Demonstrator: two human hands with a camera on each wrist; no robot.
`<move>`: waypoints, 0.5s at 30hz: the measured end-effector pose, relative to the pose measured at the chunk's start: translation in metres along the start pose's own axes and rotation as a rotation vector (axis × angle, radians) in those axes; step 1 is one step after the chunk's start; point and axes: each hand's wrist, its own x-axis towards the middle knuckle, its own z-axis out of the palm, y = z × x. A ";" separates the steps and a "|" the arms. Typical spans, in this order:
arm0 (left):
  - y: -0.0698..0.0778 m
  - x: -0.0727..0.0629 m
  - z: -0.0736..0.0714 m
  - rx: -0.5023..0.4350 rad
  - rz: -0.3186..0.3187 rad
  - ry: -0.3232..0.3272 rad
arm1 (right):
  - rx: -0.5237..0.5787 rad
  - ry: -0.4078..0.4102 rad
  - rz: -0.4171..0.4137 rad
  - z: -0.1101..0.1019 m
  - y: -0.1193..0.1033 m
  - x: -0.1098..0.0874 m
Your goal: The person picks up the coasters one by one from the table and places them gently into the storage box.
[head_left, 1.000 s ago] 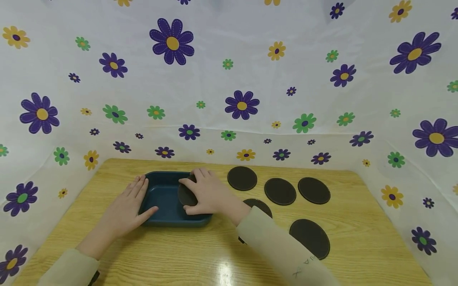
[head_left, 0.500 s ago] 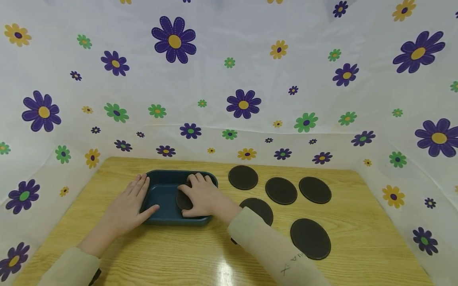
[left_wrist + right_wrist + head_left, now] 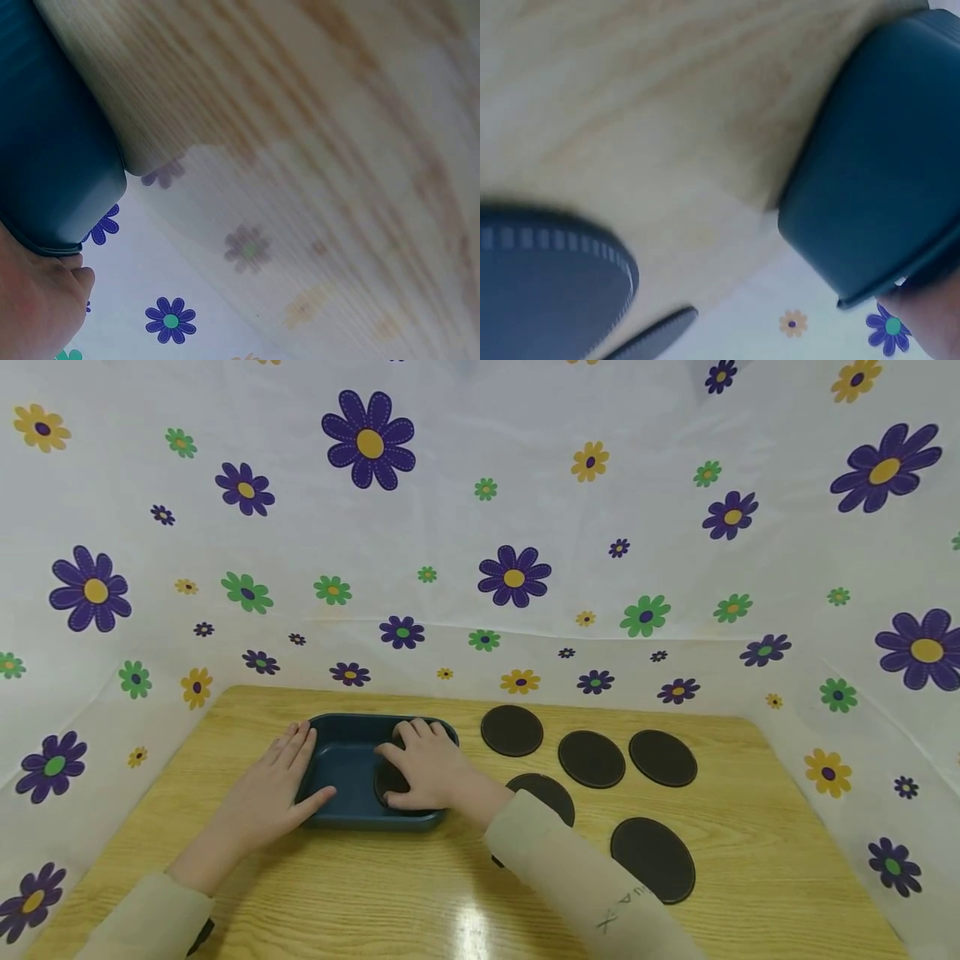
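A dark blue rectangular tray (image 3: pixel 367 823) stands on the wooden table at left of centre. My left hand (image 3: pixel 258 797) rests along its left rim, fingers straight and thumb reaching over the near side. Inside the tray's right half, my right hand (image 3: pixel 431 770) holds a round black coaster (image 3: pixel 384 783) by its edges, thumb at the near side. Most of that coaster is hidden under the hand. The left wrist view catches the tray's outer wall (image 3: pixel 60 135) and part of the left hand (image 3: pixel 41 307). The right wrist view has the opposite wall (image 3: pixel 877 165).
Several black coasters lie flat to the right: one coaster (image 3: pixel 512 731) at the back, others (image 3: pixel 591 760) beside it, one (image 3: pixel 654 860) nearer the front, and one (image 3: pixel 551 795) partly behind the right forearm. A flowered white cloth (image 3: pixel 442 527) encloses the table (image 3: pixel 360 893).
The coaster under my right hand has gone lower into the tray, and the right hand has sunk slightly with it. The left hand stays at the left rim.
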 end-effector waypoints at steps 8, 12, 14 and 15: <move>0.001 0.001 0.000 0.005 0.002 -0.001 | 0.004 0.031 -0.008 -0.020 0.021 -0.009; 0.000 0.001 0.000 -0.003 0.001 -0.006 | 0.001 0.039 0.028 -0.029 0.037 -0.016; 0.000 0.000 0.001 -0.008 0.000 -0.007 | -0.005 0.049 0.049 -0.032 0.046 -0.020; -0.001 0.000 0.001 -0.009 0.000 -0.007 | -0.008 0.053 0.061 -0.032 0.051 -0.022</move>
